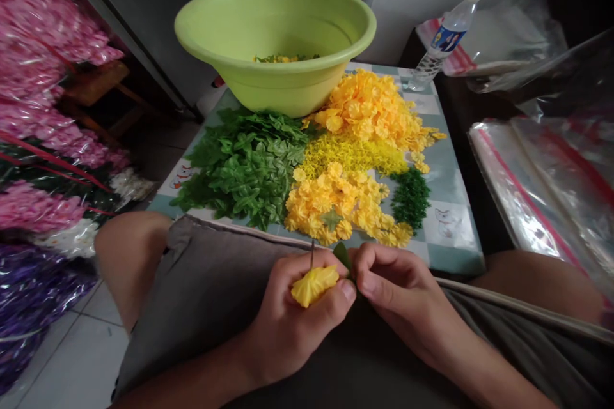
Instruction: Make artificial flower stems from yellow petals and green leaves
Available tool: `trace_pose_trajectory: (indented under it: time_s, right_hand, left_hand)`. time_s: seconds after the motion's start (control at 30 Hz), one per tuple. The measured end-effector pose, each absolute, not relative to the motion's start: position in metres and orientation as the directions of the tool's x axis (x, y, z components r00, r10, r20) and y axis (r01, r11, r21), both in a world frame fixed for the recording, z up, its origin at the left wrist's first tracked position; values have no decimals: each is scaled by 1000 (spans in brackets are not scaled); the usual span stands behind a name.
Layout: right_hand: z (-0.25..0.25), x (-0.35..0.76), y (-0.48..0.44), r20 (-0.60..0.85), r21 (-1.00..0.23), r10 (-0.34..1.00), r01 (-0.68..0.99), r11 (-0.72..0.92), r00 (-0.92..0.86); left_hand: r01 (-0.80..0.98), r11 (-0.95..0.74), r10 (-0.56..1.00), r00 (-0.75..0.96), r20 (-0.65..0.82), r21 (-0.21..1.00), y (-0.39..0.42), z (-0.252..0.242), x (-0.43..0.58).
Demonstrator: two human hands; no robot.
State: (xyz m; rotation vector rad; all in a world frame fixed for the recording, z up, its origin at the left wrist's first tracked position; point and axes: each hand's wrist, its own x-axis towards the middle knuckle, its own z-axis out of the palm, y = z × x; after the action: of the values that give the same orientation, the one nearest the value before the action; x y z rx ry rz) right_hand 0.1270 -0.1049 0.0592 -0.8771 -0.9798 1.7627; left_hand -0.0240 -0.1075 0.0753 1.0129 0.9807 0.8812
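My left hand [297, 326] is closed around a yellow artificial flower [314, 285], with a thin dark pin-like stem [312, 254] sticking up beside it. A green leaf [342, 255] pokes out between my two hands, close to the left thumb and forefinger. My right hand [398, 287] pinches at the leaf's lower part, thumb against forefinger; the exact grip there is partly hidden. Just beyond my hands lies a pile of yellow-orange artificial flowers [330, 198]. Left of it are stacked green plastic leaves [244, 166].
A large green basin [288, 86] stands at the table's back. More orange flowers [369, 105], yellow sprigs [350, 153] and dark green sprigs [411, 198] lie in front. A plastic bottle [446, 38] is at back right, plastic bags [537, 185] at right, pink wrapped flowers [43, 32] at left.
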Motion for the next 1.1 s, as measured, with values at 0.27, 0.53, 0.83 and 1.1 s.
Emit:
trace_pose_trajectory:
  time_s: [0.27,0.53,0.83,1.1]
  right_hand:
    - [56,124,-99,-156,-747,881,-530,-401,-447]
    - [53,125,-102,-141,-736,881,-548,-398,-452]
    - [46,127,-104,-165,-740,867,-522,-424,-470]
    - [56,125,-106,-174,-875,914,-368,-314,-366]
  left_hand:
    - [-109,336,891,359,-279,935,-106,73,-28]
    - [-98,319,879,402,-256,943,-100,81,-27]
    - [-91,294,875,427,-229,952,-101,76,-26]
    - [73,105,879,460,-126,992,-95,74,-28]
